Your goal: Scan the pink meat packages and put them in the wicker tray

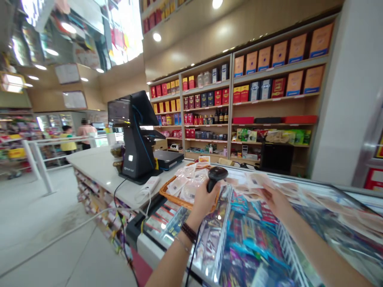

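My left hand (205, 201) is wrapped round the handle of a black barcode scanner (217, 174), held above a wicker basket (167, 195). Clear plastic packets with pale labels (187, 184) lie in that basket. At the right, my right hand (273, 197) pinches a small flat packet (256, 180) by its edge, just right of the scanner's head. More flat packets (326, 203) are spread along the glass counter top (158, 235) to the right. A dark cord hangs from the scanner past my left wrist.
A black checkout terminal (134, 139) stands on the white counter (98, 163) at left, beside a black scale (168, 158). A white power strip (149, 185) and cables lie near the basket. Shelves of boxes (206, 99) line the back wall. People (68, 139) stand far left.
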Available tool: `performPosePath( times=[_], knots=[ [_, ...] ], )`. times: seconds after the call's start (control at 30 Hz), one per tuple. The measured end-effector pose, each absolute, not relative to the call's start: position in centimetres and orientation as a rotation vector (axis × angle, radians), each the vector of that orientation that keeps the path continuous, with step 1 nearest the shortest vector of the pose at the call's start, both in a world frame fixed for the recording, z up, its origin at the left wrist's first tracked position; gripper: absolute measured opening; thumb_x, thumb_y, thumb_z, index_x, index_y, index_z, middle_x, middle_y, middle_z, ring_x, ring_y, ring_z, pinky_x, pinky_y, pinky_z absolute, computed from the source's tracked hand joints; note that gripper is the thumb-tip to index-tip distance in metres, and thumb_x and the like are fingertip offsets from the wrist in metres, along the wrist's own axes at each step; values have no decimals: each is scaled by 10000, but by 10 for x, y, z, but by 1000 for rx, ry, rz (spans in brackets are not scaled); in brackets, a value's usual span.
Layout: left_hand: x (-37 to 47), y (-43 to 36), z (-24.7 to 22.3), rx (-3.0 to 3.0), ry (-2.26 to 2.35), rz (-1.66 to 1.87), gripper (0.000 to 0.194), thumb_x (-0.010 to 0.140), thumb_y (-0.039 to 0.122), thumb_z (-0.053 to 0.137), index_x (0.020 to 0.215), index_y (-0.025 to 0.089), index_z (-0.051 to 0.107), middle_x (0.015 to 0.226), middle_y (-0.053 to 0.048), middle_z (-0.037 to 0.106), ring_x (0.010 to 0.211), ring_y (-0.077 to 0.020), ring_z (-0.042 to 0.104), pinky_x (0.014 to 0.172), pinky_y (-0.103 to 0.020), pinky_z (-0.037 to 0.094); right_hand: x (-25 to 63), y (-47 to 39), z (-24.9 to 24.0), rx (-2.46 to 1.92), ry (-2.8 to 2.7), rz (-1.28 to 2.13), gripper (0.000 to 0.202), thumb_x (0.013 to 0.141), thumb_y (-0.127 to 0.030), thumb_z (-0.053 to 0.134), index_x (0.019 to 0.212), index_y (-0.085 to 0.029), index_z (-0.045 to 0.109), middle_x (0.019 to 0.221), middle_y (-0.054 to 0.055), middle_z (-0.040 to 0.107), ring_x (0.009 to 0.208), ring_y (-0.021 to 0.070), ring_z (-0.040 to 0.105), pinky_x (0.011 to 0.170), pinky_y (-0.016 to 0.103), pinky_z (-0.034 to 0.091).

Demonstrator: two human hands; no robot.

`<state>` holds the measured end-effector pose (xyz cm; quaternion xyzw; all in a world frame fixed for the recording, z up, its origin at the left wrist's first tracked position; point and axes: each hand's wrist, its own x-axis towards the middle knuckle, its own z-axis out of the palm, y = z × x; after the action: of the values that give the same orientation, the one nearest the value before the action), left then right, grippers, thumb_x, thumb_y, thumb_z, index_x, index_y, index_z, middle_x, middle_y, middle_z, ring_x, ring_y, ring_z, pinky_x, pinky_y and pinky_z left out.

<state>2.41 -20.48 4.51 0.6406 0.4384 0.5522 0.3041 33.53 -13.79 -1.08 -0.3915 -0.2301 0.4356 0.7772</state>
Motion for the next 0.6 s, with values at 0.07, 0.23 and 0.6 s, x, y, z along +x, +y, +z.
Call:
performPosePath(
  times=[0.07,0.23,0.6],
  knots=[
    [-10,-203,59,1685,1246,1531,413,928,635,699,879,230,631,618,25,569,577,-176,566,585,-274,407,303,-116,11,-840,-519,992,286,721,-76,865,826,-257,670,845,17,811,773,197,824,691,235,735],
    [-79,-198,72,1595,1397,1635,536,878,766,661,829,238,580,563,43,546,484,-156,530,529,-274,404,208,-65,62,-844,-693,1112,352,738,-96,901,796,-256,593,783,-3,773,808,216,829,737,288,744],
    [-134,-196,53,1552,1502,1693,582,858,817,655,806,242,582,552,31,563,490,-172,550,527,-288,426,115,-10,88,-852,-1011,1300,169,837,-186,818,804,-245,664,849,79,806,971,260,838,946,418,719]
  ],
)
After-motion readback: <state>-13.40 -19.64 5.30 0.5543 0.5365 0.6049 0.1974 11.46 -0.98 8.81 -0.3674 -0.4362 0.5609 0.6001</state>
